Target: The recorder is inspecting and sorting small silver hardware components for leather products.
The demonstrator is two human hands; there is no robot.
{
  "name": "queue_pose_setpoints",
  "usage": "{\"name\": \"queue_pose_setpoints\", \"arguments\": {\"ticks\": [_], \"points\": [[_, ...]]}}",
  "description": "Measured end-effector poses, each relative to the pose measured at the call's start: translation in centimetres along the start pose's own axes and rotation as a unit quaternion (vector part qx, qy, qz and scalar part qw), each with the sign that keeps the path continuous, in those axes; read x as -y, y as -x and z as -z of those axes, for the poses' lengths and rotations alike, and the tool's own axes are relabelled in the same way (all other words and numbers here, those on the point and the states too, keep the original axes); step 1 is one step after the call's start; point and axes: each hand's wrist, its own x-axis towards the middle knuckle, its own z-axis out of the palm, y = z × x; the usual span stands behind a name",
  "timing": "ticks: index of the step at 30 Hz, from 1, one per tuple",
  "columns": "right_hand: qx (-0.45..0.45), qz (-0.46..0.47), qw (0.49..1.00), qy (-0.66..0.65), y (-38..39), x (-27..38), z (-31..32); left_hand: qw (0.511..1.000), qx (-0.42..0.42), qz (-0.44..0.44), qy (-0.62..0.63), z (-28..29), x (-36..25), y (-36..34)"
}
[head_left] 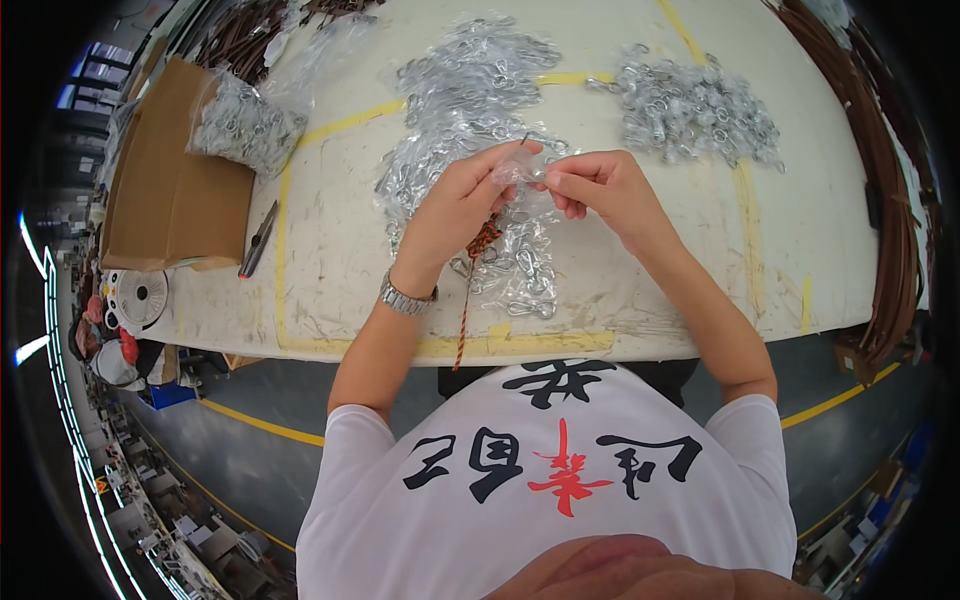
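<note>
Over the table's middle, my left hand and my right hand meet at a small clear plastic bag. Fingers of both hands are closed on its edges; whether anything lies inside is hard to make out. A thin dark tip sticks up beside the left fingers. Below the left palm hangs a twisted orange-brown cord, bunched at its top; what holds it is hidden. Beneath and beyond my hands spreads a long heap of metal snap hooks in clear bags.
A second heap of bagged hooks lies to the right. At left are a cardboard box, a large clear bag of metal pieces, a utility knife and a small fan. Brown strips line the right edge.
</note>
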Motion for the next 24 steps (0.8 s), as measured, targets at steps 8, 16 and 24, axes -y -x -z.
{"name": "queue_pose_setpoints", "arguments": {"ticks": [8,16,24], "points": [[-0.071,0.067,0.994,0.058,0.7,0.6,-2.0,0.995,0.038,-0.044,-0.086,-1.7,-0.7,0.8],[-0.123,0.149,0.968,0.159,1.2,0.2,-3.4,0.989,-0.078,-0.085,-0.096,-3.5,1.3,0.2],[-0.204,0.190,0.858,0.432,-0.3,1.8,2.3,0.989,-0.047,-0.024,-0.139,-1.0,0.6,0.1]]}}
